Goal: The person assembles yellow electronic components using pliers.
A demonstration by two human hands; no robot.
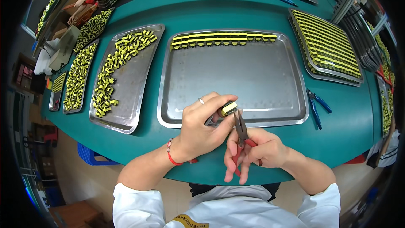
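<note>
My left hand [200,120] pinches a small yellow-and-black transformer [229,108] between thumb and fingers, above the near edge of a metal tray [232,78]. In my right hand [265,145] is a pair of long-nose pliers [241,130] with red handles. Their jaws point up at the transformer's near side, at its underside; whether they touch it I cannot tell. Along the tray's far edge stand neat rows of transformers [211,39] of the same kind.
Left of me, a tray [130,88] holds loose transformers in a heap, with another filled tray [80,78] beyond it. At right sit stacked trays of transformers [329,44] and blue-handled cutters [316,105]. Across the green table [185,12] lie further trays. Other people work at the far corners.
</note>
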